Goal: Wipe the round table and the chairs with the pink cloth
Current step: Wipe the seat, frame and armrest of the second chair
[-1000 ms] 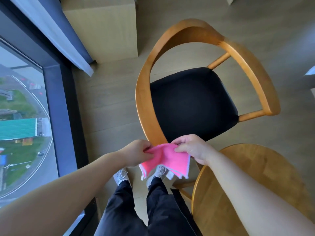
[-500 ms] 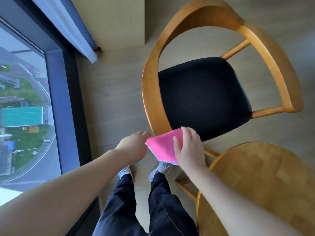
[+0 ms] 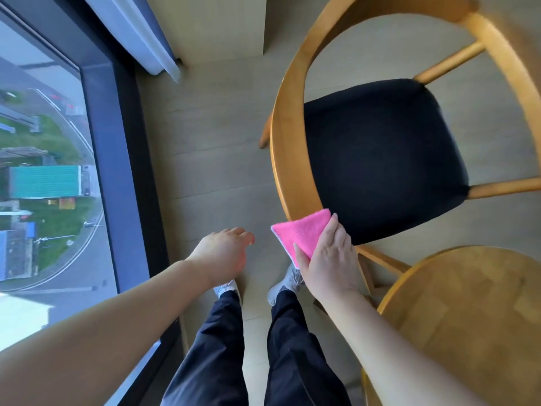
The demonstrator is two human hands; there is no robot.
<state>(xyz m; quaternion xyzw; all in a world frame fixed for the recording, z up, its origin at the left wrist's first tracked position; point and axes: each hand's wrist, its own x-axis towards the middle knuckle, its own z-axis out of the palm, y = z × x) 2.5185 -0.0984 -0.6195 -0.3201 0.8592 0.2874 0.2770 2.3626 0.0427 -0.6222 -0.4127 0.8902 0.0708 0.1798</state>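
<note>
The right hand (image 3: 328,259) holds the pink cloth (image 3: 304,231). Its grip is closed on the cloth: the thumb lies on top of the near edge and the fingers lie along the right side. The cloth is folded flat and shows a thin white edge on its left side. It sits at the near end of the chair's curved wooden rail (image 3: 285,159), right where the rail ends. I cannot tell if the cloth is pressing on the wood or is just above it.

The left hand (image 3: 225,253) is just to the left of the cloth, but it does not touch it. Its grip is open and holds nothing, with the fingers loose and pointing far.

The chair has a black seat (image 3: 380,165). The wooden rail bends all the way around the seat, from the near left to the far right. Thin wooden sticks join the rail on the right side.

The round wooden worktop (image 3: 468,312) is at the near right, close to the chair. The right arm reaches across its left edge.

Below the hands you can see dark trousers (image 3: 222,347) and light shoes (image 3: 288,281) on a pale floor (image 3: 216,159). A big window (image 3: 44,177) fills the left side, and it looks down on roads, grass and a green roof. A white curtain (image 3: 140,33) hangs at the far left.
</note>
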